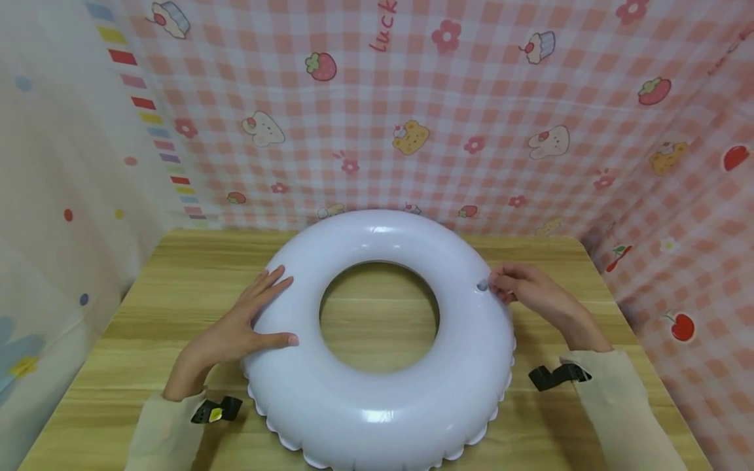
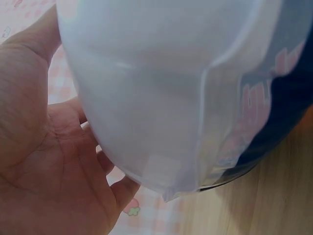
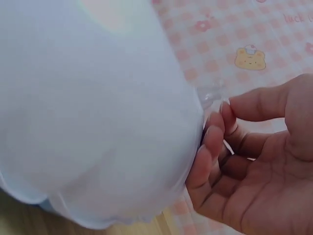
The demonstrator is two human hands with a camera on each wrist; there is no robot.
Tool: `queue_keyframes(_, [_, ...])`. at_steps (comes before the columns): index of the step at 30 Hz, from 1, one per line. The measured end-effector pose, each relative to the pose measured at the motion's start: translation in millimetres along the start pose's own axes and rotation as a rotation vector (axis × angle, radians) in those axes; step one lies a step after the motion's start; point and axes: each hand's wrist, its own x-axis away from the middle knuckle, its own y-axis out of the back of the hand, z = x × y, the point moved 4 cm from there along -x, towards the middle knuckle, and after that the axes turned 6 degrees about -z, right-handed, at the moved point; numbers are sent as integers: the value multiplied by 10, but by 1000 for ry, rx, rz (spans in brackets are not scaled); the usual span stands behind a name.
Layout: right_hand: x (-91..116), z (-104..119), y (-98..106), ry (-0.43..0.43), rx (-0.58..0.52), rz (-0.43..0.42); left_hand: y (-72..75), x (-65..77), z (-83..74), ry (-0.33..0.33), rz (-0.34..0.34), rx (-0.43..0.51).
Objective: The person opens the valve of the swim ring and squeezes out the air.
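A puffed-out white inflatable swim ring (image 1: pixel 377 405) lies on the table, its seam edge wrinkled along the front. My left hand (image 1: pixel 247 320) rests on the ring's left side, fingers and thumb spread over the top. The left wrist view shows that palm (image 2: pixel 54 161) beside the ring's bulging wall (image 2: pixel 142 98), with a dark blue underside (image 2: pixel 293 93) bearing pink print. On the right side of the ring a small clear valve (image 1: pixel 482 286) sticks up. My right hand (image 1: pixel 527 286) pinches at the valve (image 3: pixel 211 94) with thumb and index finger; the other fingers curl against the ring's wall.
The wood-grain table (image 1: pixel 141 314) runs out on both sides of the ring and shows through its hole. A pink checked cloth (image 1: pixel 377 131) hangs behind and on the right, a pale dotted one (image 1: pixel 65 163) on the left. Black camera mounts sit at both wrists.
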Motion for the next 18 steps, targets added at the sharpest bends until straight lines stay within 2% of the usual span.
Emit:
queue_keyframes(10, [-5,11,-20,-101,-96,29,-2,0,2,-4,0,19])
queue_keyframes(18, [38,71,-29,-87,-108,23,-11,6,0,9,-2,8])
